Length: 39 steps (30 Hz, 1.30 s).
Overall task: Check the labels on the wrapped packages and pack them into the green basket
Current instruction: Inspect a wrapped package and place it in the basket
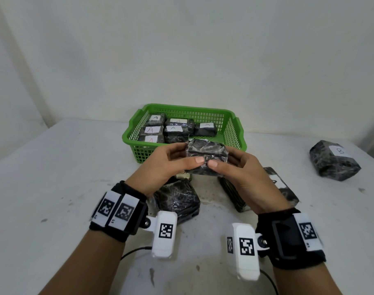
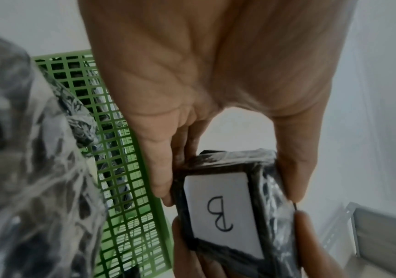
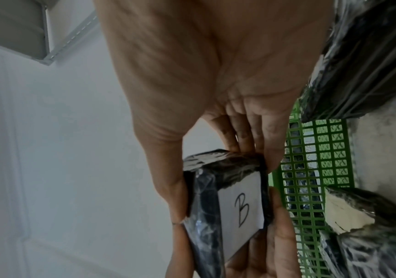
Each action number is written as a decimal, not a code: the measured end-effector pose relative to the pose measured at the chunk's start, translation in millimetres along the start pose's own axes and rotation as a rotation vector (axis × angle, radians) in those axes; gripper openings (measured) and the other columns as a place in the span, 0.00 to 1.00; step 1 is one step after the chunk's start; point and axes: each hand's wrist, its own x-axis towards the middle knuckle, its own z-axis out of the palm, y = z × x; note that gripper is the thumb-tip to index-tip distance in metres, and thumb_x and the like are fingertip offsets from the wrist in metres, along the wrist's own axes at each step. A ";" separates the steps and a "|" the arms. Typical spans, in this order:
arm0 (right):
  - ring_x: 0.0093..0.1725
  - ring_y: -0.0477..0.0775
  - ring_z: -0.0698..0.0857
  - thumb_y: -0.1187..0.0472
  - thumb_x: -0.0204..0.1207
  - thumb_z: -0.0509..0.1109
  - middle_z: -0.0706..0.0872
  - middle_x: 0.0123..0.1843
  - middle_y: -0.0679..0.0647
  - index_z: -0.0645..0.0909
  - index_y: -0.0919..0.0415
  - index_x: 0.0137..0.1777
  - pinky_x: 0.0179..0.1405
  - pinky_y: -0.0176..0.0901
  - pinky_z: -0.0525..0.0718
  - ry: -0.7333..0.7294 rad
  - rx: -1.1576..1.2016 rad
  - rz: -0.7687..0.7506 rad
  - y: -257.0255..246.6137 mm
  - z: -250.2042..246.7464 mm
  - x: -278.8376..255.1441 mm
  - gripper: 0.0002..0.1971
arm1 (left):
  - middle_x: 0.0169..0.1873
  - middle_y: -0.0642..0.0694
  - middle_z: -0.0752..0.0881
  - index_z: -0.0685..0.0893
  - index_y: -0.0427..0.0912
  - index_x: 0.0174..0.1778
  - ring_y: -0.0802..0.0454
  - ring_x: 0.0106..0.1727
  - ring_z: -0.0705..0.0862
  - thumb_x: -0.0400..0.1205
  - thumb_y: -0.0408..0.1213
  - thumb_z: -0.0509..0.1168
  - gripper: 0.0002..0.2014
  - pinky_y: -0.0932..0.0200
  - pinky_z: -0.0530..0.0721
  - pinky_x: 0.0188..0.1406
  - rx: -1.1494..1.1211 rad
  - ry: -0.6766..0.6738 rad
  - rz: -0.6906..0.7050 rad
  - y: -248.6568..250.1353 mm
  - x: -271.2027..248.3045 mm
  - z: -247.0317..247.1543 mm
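Hands meet over the table's (image 1: 54, 177) middle: left hand (image 1: 164, 165) and right hand (image 1: 243, 173) both curled round one black wrapped package (image 1: 207, 155), thumbs on its near top edge, fingers underneath and at the ends. Package sits between the two palms, raised off the table, just at the 6 o'clock side of the green basket (image 1: 230, 122). Head view shows only its plain wrap; both wrist views show its white label (image 2: 223, 208) on the underside, marked B. Basket holds several packages, labels reading A. Two more packages lie on the table under the hands, one (image 1: 177, 199) at 7 o'clock of the grip, one (image 1: 284, 186) at 4 o'clock. Another B-labelled package (image 1: 333, 160) rests well apart at 3 o'clock.
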 end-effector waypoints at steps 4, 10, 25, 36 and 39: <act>0.70 0.55 0.90 0.59 0.68 0.86 0.93 0.65 0.55 0.87 0.60 0.67 0.76 0.54 0.83 -0.038 0.020 0.001 0.2 2.7 0.5 0.26 | 0.65 0.42 0.88 0.80 0.37 0.73 0.44 0.69 0.85 0.58 0.58 0.86 0.49 0.38 0.77 0.75 0.014 0.012 0.009 0.2 -0.8 -1.9; 0.71 0.55 0.89 0.47 0.53 0.94 0.91 0.69 0.56 0.83 0.62 0.74 0.74 0.52 0.85 -0.072 0.005 0.014 3.7 -8.7 4.1 0.48 | 0.62 0.42 0.89 0.83 0.39 0.68 0.45 0.67 0.86 0.64 0.40 0.83 0.35 0.44 0.81 0.71 0.057 0.016 0.077 1.5 -1.4 -2.8; 0.61 0.55 0.94 0.69 0.74 0.82 0.96 0.59 0.56 0.89 0.60 0.66 0.67 0.53 0.89 0.040 -0.120 0.028 1.8 2.5 -1.1 0.20 | 0.60 0.46 0.91 0.84 0.42 0.69 0.50 0.64 0.88 0.74 0.27 0.77 0.26 0.50 0.85 0.67 0.146 0.085 0.199 -0.4 1.0 2.6; 0.67 0.62 0.90 0.47 0.76 0.78 0.94 0.62 0.62 0.89 0.62 0.64 0.66 0.53 0.90 -0.001 0.095 0.158 -6.3 -1.3 -0.9 0.23 | 0.68 0.46 0.86 0.78 0.41 0.73 0.49 0.72 0.83 0.69 0.23 0.81 0.36 0.47 0.80 0.73 0.146 -0.046 0.265 1.9 -3.6 1.8; 0.59 0.54 0.93 0.55 0.73 0.78 0.95 0.58 0.60 0.88 0.66 0.65 0.54 0.42 0.92 0.002 0.103 0.104 -3.4 -4.1 2.2 0.22 | 0.74 0.54 0.80 0.73 0.49 0.79 0.55 0.77 0.77 0.71 0.49 0.79 0.39 0.47 0.76 0.77 0.159 -0.049 0.167 0.1 -3.5 -0.4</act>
